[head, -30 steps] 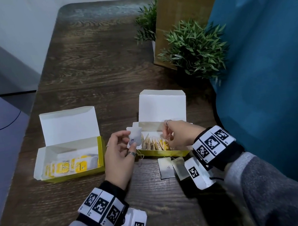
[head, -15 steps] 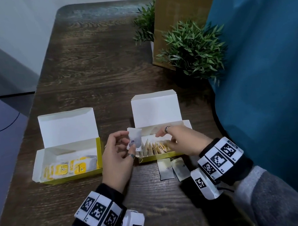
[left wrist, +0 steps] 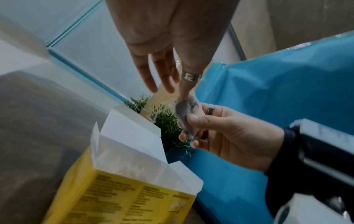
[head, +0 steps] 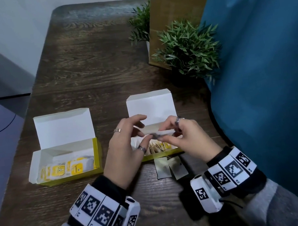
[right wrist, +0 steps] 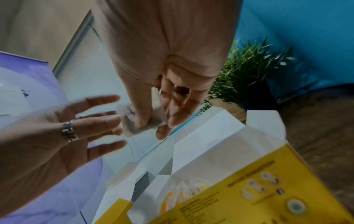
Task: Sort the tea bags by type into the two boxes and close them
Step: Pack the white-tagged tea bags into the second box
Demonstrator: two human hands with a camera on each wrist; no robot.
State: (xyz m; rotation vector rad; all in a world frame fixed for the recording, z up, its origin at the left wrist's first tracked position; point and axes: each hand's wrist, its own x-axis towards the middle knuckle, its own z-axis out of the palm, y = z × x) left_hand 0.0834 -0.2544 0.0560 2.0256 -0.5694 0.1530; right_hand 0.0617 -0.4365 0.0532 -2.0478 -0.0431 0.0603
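Two hands meet over the right box (head: pixel 161 152), near the right edge of the table (head: pixel 87 68). Your right hand (head: pixel 184 139) pinches the tea bag (head: pixel 162 133) between thumb and fingers. Your left hand (head: pixel 125 151) touches its other end with the thumb tip, the other fingers spread and relaxed. Both boxes stand open; the left box (head: pixel 97 159) holds the yellow-labelled bags. I think you should lower this bag on its edge into the row in the right box, and keep its string from catching. Two more tea bags (head: pixel 169 166) lie on the table just in front of that box.
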